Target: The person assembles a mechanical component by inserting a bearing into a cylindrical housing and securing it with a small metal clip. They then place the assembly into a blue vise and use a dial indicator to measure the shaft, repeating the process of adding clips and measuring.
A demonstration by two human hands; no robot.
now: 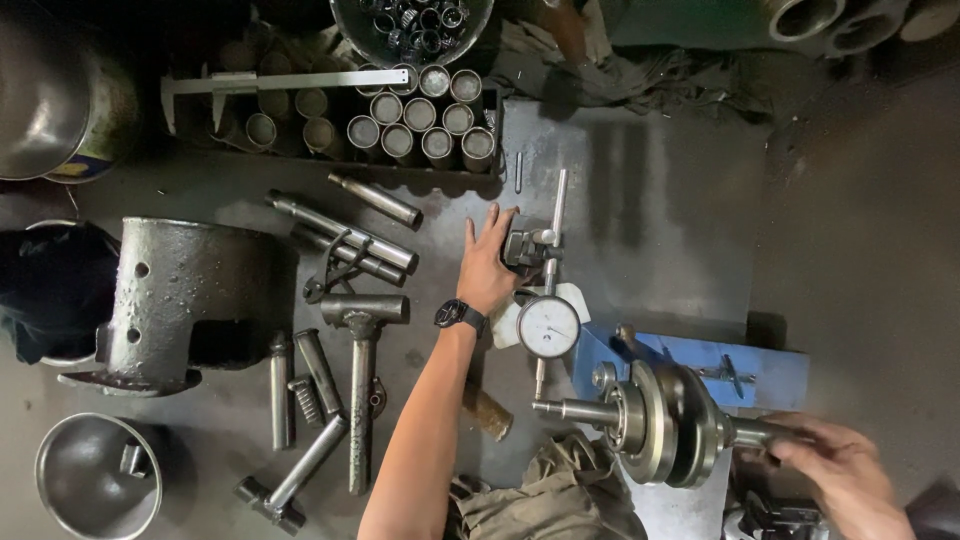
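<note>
Left hand [487,268] lies flat, grip wide, on the gauge stand base [523,248] | right hand [838,470] pinches the crankshaft [655,420] end, near right | we judge a nudged base could shift the dial gauge [548,325] off the shaft.

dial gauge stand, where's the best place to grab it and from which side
Grip the dial gauge stand by its blocky base, coming from the left, where the left hand already rests. The base is the broad, heavy part; the thin upright rod and round dial look easily knocked, and the crankshaft crowds the lower right.
</note>
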